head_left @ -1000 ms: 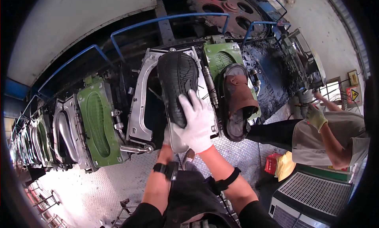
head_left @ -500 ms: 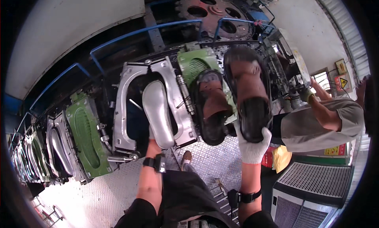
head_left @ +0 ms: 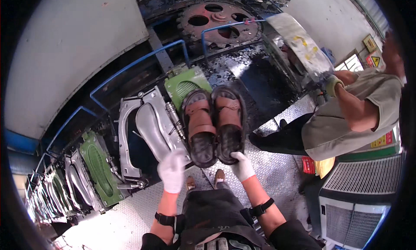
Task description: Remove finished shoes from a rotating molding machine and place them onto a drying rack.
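Holding up a pair of brown-strapped sandals (head_left: 214, 124) side by side, soles away, toes downward. Right hand (head_left: 242, 165) pinching the toe end of the right sandal; left hand (head_left: 172, 170) gloved, gripping near the toe of the other beside the open metal mould (head_left: 149, 129), exact hold hidden. Keeping both level, seemingly for comparing. Co-worker (head_left: 351, 116) bending nearby.

2 brown-strap sandals (head_left: 215, 124) w/ black soles, side by side, toes down, held up over moulds.
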### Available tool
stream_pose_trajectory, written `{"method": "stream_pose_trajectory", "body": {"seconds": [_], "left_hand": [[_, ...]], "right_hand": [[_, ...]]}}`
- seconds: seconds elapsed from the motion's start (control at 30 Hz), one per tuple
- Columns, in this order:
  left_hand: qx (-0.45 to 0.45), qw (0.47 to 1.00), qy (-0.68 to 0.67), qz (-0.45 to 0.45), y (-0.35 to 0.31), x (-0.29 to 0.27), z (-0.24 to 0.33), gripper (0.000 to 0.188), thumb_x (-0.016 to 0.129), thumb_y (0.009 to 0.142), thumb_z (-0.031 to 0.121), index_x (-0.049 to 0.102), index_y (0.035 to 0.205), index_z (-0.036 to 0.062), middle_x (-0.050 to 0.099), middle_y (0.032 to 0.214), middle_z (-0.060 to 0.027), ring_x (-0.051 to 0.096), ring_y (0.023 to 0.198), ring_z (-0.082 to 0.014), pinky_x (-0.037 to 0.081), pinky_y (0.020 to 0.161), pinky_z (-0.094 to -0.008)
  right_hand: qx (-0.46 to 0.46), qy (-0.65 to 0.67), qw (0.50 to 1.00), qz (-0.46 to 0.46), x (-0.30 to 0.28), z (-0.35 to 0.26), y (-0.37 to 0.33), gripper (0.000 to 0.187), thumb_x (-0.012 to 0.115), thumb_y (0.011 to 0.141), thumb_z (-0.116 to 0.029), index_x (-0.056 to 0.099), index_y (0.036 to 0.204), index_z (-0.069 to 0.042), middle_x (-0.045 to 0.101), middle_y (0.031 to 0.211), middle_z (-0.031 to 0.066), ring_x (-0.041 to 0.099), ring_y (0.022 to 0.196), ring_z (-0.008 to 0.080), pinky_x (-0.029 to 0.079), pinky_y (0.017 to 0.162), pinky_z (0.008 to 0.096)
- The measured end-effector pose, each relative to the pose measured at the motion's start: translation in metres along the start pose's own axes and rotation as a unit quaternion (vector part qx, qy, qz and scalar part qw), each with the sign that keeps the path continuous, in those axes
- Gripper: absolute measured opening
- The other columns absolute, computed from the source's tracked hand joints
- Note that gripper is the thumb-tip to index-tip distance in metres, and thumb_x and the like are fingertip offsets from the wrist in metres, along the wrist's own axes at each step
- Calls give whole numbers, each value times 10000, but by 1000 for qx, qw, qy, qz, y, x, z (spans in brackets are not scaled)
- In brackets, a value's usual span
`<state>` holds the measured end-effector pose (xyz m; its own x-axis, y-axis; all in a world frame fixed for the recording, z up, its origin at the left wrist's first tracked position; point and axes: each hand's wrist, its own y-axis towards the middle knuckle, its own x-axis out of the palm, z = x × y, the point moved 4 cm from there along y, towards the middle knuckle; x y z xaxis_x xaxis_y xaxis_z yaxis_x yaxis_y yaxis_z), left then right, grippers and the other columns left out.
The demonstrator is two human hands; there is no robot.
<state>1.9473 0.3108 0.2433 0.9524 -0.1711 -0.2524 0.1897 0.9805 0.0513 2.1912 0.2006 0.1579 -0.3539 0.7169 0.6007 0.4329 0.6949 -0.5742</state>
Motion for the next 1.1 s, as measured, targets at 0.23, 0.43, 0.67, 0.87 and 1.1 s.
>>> {"method": "stream_pose_trajectory", "body": {"seconds": [0.23,0.43,0.67,0.87,1.1], "left_hand": [[218,844,476,-113,76,122,6,343,514,985,350,693,849,91,644,604,-157,656,545,-342,502,489,-473],[552,687,423,-211,8,124,-2,291,628,873,116,669,1161,117,632,740,-152,652,676,-331,499,593,-488],[420,658,13,-625,-180,185,40,198,665,887,119,669,1035,-12,685,1057,-196,617,988,-449,479,888,-501],[446,483,-158,-737,-377,230,103,203,682,842,107,711,1026,27,710,1010,-173,659,943,-419,511,858,-480],[475,256,-239,-807,-579,213,133,196,695,843,139,694,1001,24,678,974,-168,638,904,-398,481,818,-499]], "right_hand": [[55,-220,974,-12,5,16,-24,864,766,842,-163,266,1518,38,581,1315,147,642,1098,261,528,949,384],[30,-498,863,-78,-83,58,-95,542,770,793,-213,609,1288,-64,701,1125,124,672,970,245,538,831,390],[23,-488,838,243,-221,160,-178,455,740,805,-210,663,1227,-58,722,1095,125,669,982,231,527,852,376],[-3,-305,840,448,-312,211,-302,450,724,822,-204,653,1236,-42,720,1116,117,663,1006,216,517,883,358],[-43,-111,771,625,-376,308,-403,444,705,842,-196,642,1245,-24,718,1139,108,655,1035,197,506,918,337]]}}
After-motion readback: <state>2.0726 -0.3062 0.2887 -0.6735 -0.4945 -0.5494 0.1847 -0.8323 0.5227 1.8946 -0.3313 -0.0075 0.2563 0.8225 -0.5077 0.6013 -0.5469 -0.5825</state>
